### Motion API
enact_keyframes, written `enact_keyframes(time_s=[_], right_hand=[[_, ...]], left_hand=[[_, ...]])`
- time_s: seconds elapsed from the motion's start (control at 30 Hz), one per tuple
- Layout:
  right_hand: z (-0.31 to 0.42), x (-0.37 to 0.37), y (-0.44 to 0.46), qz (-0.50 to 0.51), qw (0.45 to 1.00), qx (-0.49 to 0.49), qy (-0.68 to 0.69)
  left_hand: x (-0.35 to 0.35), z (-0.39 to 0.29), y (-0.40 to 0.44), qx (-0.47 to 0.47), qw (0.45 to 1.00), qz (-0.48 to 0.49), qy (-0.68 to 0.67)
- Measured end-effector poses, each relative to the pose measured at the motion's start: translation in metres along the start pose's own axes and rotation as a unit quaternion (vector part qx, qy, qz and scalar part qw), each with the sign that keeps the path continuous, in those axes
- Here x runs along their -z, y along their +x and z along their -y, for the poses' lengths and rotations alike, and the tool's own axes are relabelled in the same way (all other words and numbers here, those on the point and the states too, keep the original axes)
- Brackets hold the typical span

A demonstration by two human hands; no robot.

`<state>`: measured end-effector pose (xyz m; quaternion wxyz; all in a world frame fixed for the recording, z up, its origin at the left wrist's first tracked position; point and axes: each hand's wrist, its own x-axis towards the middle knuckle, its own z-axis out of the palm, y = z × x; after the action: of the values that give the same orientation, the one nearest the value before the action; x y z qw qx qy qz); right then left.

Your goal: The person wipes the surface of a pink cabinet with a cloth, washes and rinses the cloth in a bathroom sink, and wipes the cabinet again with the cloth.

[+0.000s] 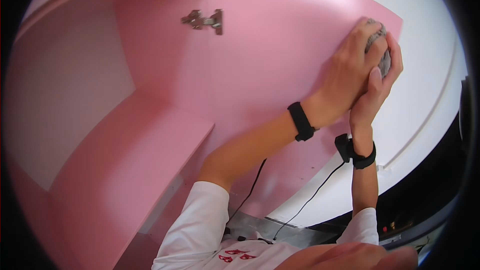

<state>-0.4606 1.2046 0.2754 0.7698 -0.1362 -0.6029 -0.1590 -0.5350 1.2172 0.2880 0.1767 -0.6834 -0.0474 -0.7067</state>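
Note:
A bunched grey cloth (385, 62) is at the outer edge of the open pink cabinet door (270, 60). My left hand (352, 62) lies over the cloth from the left, its fingers curled round it. From the right, my right hand (382, 82) closes on the same cloth, with fingers up along its far side and the thumb in front. Much of the cloth is hidden by my fingers. Both hands are close together, and the left one partly covers the right palm.
A metal hinge (205, 21) joins the door to the pink cabinet. A pink shelf (135, 160) juts out at the left. Thin black cables (312, 195) run down from my wristbands (301, 121). A white panel (425, 95) stands behind the door.

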Motion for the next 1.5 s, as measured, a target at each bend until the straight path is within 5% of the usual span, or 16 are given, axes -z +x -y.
enact_keyframes(time_s=[0.13,0.3,0.33,0.37,0.5,0.6,0.87,1.03,1.1,1.5], right_hand=[[0.012,-0.057,0.015,0.117,0.991,0.046,0.038],[0.031,-0.135,0.019,0.142,0.981,0.112,0.069],[0.041,-0.147,0.017,0.154,0.975,0.147,0.056],[0.044,-0.156,0.016,0.169,0.968,0.183,0.041],[0.050,-0.196,0.024,0.267,0.942,0.188,0.072],[0.057,-0.234,0.001,0.278,0.943,0.163,0.080],[0.089,-0.260,-0.079,0.260,0.953,0.133,0.079],[0.072,-0.172,-0.037,0.255,0.958,0.130,0.018],[0.041,-0.083,-0.015,0.223,0.970,0.100,0.013],[0.004,0.056,-0.007,0.078,0.996,0.007,-0.033]], left_hand=[[0.055,0.030,0.012,0.019,0.995,-0.059,0.073],[0.123,0.064,0.019,0.061,0.986,-0.105,0.115],[0.151,0.072,0.017,0.132,0.987,0.004,0.088],[0.166,0.079,0.015,0.134,0.988,0.006,0.082],[0.187,0.116,0.003,-0.018,0.951,-0.145,0.273],[0.208,0.129,-0.026,0.098,0.957,-0.236,0.136],[0.263,0.103,-0.070,0.092,0.966,-0.224,0.097],[0.196,0.078,-0.035,0.044,0.980,-0.164,0.099],[0.107,0.048,-0.023,0.026,0.988,-0.132,0.072],[-0.030,-0.032,-0.017,-0.009,0.997,-0.056,0.051]])
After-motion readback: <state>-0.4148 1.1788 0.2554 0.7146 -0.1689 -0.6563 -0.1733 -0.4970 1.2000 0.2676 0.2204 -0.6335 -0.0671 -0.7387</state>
